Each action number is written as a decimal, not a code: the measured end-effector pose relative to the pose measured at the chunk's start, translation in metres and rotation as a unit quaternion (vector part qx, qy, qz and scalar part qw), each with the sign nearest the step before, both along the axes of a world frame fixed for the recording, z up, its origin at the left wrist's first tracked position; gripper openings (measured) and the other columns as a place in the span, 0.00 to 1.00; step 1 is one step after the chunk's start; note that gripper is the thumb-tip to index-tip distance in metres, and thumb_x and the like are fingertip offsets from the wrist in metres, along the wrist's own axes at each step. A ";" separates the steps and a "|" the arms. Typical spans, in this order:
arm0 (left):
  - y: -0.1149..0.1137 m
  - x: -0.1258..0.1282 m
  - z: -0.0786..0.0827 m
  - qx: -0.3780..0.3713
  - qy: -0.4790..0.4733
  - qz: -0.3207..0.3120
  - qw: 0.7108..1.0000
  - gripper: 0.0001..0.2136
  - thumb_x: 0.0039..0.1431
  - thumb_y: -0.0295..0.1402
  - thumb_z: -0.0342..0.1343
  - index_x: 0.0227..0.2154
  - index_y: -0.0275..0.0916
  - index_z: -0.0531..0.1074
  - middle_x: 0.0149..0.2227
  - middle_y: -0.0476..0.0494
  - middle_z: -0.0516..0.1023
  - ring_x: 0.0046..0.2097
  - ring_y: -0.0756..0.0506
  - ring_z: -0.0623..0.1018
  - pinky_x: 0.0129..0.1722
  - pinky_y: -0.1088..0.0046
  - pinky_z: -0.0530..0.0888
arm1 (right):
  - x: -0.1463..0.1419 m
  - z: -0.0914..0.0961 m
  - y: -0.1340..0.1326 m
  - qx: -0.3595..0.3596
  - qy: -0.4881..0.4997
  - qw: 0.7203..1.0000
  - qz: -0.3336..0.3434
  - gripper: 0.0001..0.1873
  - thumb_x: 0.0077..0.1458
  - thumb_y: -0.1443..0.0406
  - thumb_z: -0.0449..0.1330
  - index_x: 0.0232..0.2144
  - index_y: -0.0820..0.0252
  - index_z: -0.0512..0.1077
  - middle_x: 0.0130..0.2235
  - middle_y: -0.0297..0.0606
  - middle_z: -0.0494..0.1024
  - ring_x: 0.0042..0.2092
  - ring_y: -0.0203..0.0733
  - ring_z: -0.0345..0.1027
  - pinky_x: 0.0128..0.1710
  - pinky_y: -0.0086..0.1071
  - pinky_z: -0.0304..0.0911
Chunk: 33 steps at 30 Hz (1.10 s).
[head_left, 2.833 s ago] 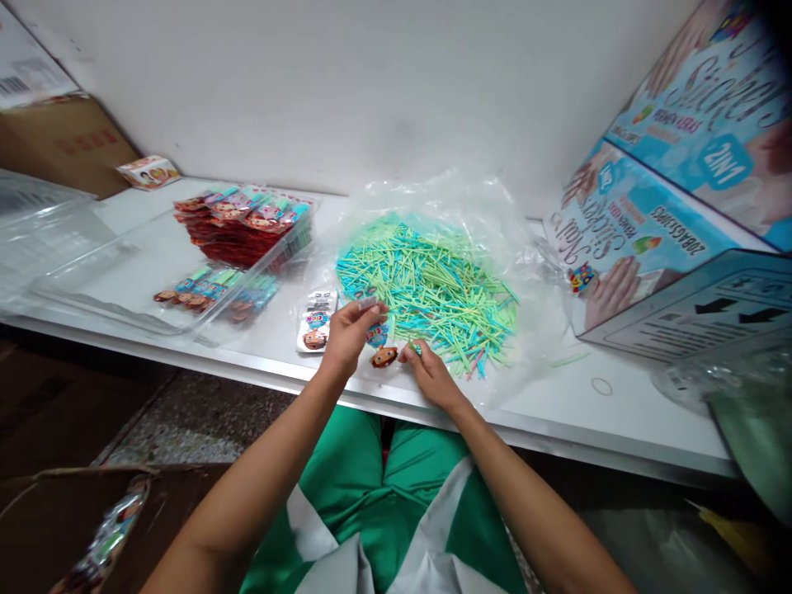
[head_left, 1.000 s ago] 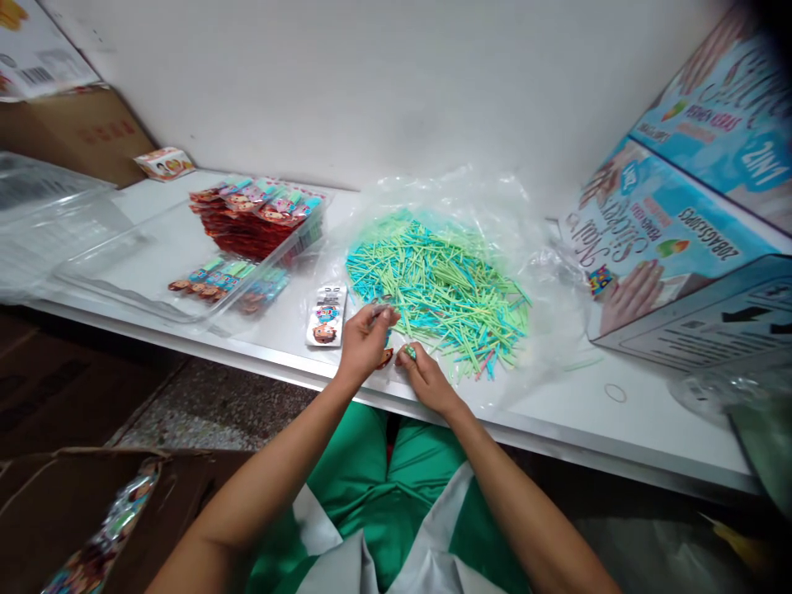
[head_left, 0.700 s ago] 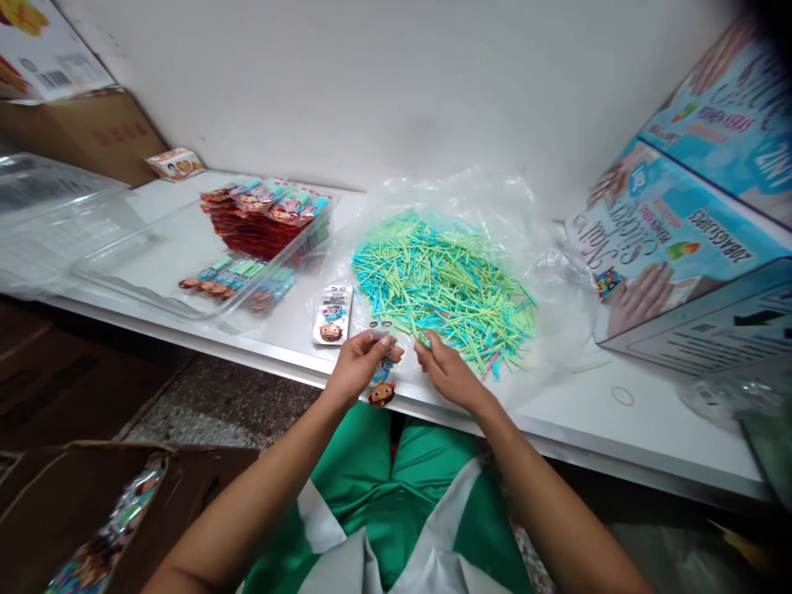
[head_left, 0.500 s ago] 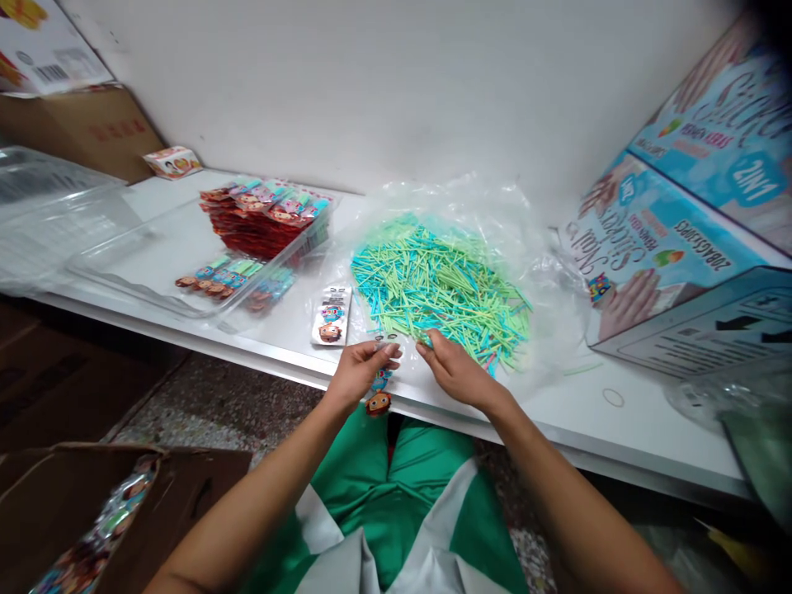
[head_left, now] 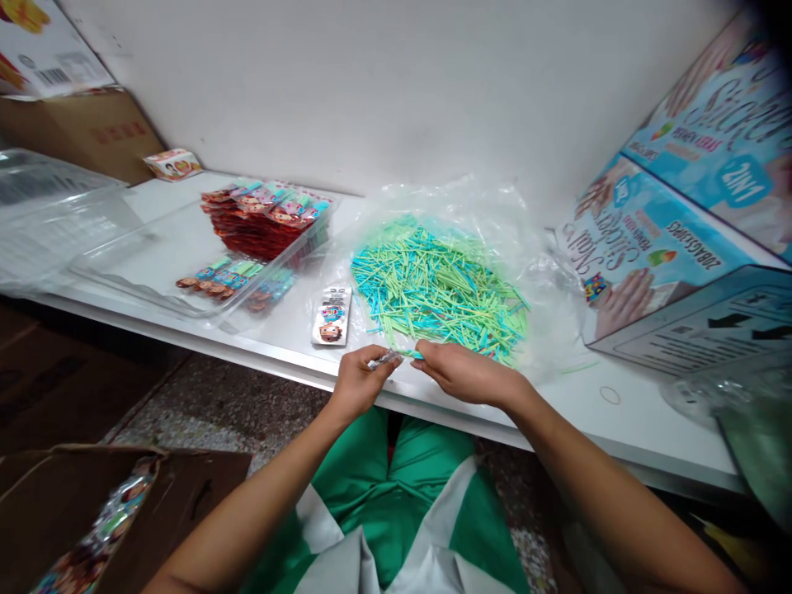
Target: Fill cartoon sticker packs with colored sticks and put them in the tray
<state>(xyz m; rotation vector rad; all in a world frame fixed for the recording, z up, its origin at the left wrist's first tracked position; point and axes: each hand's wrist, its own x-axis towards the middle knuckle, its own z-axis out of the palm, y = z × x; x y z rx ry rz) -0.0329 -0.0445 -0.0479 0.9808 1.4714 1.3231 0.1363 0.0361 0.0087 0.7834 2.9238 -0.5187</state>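
Observation:
My left hand (head_left: 364, 378) pinches a small printed sachet (head_left: 386, 360) near the table's front edge. Between the fingers of my right hand (head_left: 461, 373) are a few thin green and blue sticks (head_left: 411, 355), their ends meeting the sachet's edge; whether they are inside it I cannot tell. Just behind my hands spreads a heap of green and blue sticks (head_left: 442, 285) on a clear plastic bag (head_left: 520, 214). A flat printed sachet (head_left: 331, 317) lies on the table to the left of the heap.
A clear plastic tray (head_left: 142, 285) at the left holds a tall stack of red sachets (head_left: 256, 219) and a few filled sachets (head_left: 226, 279). Blue printed cartons (head_left: 656, 239) stand at the right. A rubber band (head_left: 610, 396) lies on the table. An open cardboard box (head_left: 186, 487) sits below left.
My right hand has moved down and left, bringing the sticks against the sachet. My left hand has tilted the sachet, so its printed face no longer hangs toward me.

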 end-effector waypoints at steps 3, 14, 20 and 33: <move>-0.002 0.000 0.003 0.016 0.035 -0.006 0.999 0.09 0.43 0.40 0.62 0.25 0.40 0.76 0.20 0.48 0.72 0.25 0.47 0.72 0.22 0.76 0.64 | 0.001 0.002 0.001 -0.015 -0.012 1.000 0.010 0.13 0.62 0.57 0.44 0.35 0.59 0.62 0.30 0.39 0.72 0.30 0.40 0.65 0.26 0.29 0.48; 0.000 0.002 0.002 0.003 0.012 -0.059 0.998 0.10 0.47 0.40 0.58 0.24 0.38 0.73 0.19 0.52 0.67 0.23 0.51 0.66 0.22 0.77 0.65 | 0.007 0.003 0.003 -0.045 0.035 0.998 -0.020 0.12 0.62 0.58 0.44 0.33 0.59 0.60 0.28 0.36 0.69 0.28 0.37 0.61 0.26 0.28 0.48; -0.001 0.001 0.000 0.015 0.050 -0.070 0.996 0.09 0.49 0.39 0.57 0.25 0.39 0.73 0.21 0.51 0.69 0.24 0.51 0.66 0.25 0.77 0.63 | 0.008 0.007 0.002 -0.046 -0.005 0.999 -0.002 0.14 0.62 0.56 0.43 0.34 0.59 0.62 0.30 0.39 0.72 0.29 0.39 0.64 0.26 0.28 0.48; -0.002 0.002 0.005 0.149 0.500 -0.166 0.837 0.10 0.60 0.32 0.45 0.39 0.38 0.70 0.34 0.38 0.74 0.40 0.41 0.72 0.41 0.65 0.62 | 0.002 -0.001 -0.003 0.007 -0.087 0.996 0.013 0.23 0.59 0.63 0.48 0.55 0.67 0.56 0.40 0.51 0.77 0.38 0.50 0.71 0.30 0.32 0.57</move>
